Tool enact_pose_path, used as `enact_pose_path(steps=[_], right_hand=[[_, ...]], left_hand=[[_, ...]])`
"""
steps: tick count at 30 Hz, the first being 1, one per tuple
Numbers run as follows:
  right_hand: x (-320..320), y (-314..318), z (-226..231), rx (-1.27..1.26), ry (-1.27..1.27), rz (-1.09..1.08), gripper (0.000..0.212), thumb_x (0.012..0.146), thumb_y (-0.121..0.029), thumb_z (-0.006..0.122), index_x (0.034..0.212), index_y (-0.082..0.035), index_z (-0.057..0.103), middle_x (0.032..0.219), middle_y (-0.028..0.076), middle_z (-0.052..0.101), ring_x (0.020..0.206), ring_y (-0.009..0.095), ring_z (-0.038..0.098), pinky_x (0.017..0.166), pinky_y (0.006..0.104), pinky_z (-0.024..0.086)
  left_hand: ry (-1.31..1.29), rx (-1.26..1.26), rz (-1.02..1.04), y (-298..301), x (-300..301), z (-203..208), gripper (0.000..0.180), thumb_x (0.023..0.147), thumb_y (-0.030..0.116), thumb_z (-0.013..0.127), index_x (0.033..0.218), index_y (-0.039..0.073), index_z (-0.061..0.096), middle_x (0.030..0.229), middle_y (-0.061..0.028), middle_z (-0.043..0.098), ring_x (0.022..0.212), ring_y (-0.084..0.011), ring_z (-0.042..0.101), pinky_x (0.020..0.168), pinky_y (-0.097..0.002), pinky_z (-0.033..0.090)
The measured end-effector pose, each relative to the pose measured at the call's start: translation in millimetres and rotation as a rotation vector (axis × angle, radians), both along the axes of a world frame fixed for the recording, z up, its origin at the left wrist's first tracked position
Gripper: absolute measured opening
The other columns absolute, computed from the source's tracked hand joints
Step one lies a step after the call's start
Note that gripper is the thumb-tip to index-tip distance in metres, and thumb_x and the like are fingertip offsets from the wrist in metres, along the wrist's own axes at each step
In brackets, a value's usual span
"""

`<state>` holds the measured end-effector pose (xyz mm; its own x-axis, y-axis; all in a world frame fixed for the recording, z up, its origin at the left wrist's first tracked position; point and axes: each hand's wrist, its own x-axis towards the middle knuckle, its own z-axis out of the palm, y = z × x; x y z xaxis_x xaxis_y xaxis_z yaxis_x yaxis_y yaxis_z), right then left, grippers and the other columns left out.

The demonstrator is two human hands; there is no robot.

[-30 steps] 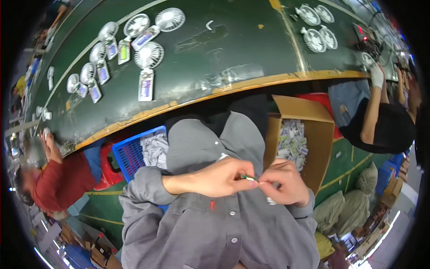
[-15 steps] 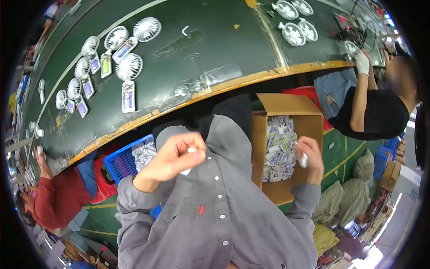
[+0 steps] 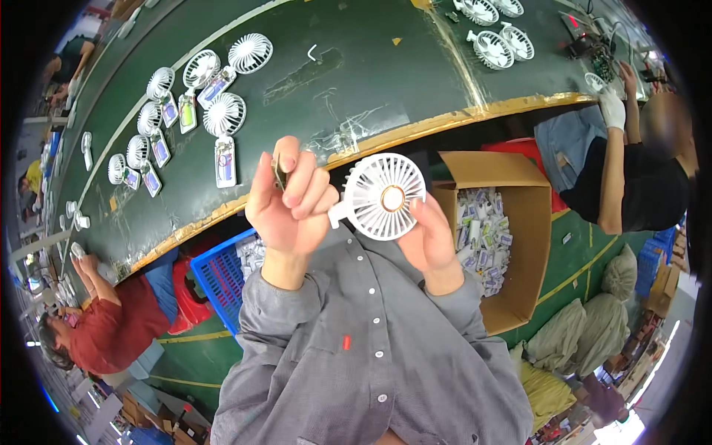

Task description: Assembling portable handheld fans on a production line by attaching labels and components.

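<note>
Before the grey buttoned cloth shirt, the half-closed right hand is gripping a round white slatted plastic fan head; the curled left hand is pinching a thin dark flat piece, which slackening pressure could drop.

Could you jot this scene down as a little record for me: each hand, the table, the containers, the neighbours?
Left hand: pinches a small thin dark piece
Right hand: holds a round white fan head
Green worktable: white handheld fans at left, more fan heads at upper right
Containers: blue plastic basket at left; open cardboard box of small parts at right
Neighbours: person in red at left; person in black, white glove, at right
</note>
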<state>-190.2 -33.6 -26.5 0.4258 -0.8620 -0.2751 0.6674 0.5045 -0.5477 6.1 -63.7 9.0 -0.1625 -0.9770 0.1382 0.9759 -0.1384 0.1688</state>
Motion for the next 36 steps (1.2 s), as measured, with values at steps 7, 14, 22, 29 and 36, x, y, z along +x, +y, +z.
enact_pose_path(steps=[7,14,22,29,36], right_hand=[[-28,-28,-2,0.251,-0.396,-0.139,0.064,0.094,-0.039,0.045,0.142,0.001,0.033,0.11,0.015,0.058,0.078,0.021,0.054,0.067,0.0304,0.041],[-43,-48,-5,0.216,-0.854,-0.118,0.06,0.094,-0.029,0.051,0.141,0.004,0.034,0.103,0.012,0.048,0.061,0.015,0.05,0.054,0.0247,0.04],[-41,-58,-1,0.232,-0.984,-0.174,0.052,0.094,-0.023,0.052,0.136,0.004,0.038,0.111,0.014,0.054,0.061,0.015,0.054,0.053,0.0253,0.044],[-42,-80,-8,0.251,-0.899,-0.185,0.052,0.094,-0.031,0.055,0.136,-0.003,0.042,0.129,0.014,0.047,0.097,0.02,0.05,0.067,0.0262,0.05],[-68,-137,-54,-0.065,-0.185,-0.339,0.038,0.1,-0.022,0.041,0.134,-0.004,0.046,0.131,0.016,0.053,0.118,0.029,0.054,0.096,0.0432,0.047]], left_hand=[[-1.511,-0.105,0.671,-19,54,-35,0.05,0.091,0.021,0.061,0.132,-0.001,0.043,0.138,-0.0181,0.046,0.125,-0.0286,0.048,0.103,-0.0432,0.04],[-2.527,0.14,0.699,-33,147,-71,0.067,0.082,0.033,0.072,0.135,0.003,0.045,0.141,-0.0224,0.041,0.127,-0.038,0.042,0.106,-0.0443,0.034],[-2.676,0.129,0.706,-50,131,-80,0.061,0.078,0.032,0.075,0.129,0.007,0.051,0.132,-0.0168,0.047,0.119,-0.0357,0.049,0.095,-0.044,0.043],[-2.707,0.183,0.631,-62,128,-68,0.065,0.076,0.033,0.076,0.129,0.007,0.05,0.119,-0.014,0.052,0.109,-0.0329,0.054,0.088,-0.0439,0.045],[-2.762,0.176,0.579,-79,133,-59,0.084,0.068,0.051,0.078,0.131,0.005,0.047,0.127,-0.0152,0.048,0.11,-0.0336,0.057,0.084,-0.043,0.052]])
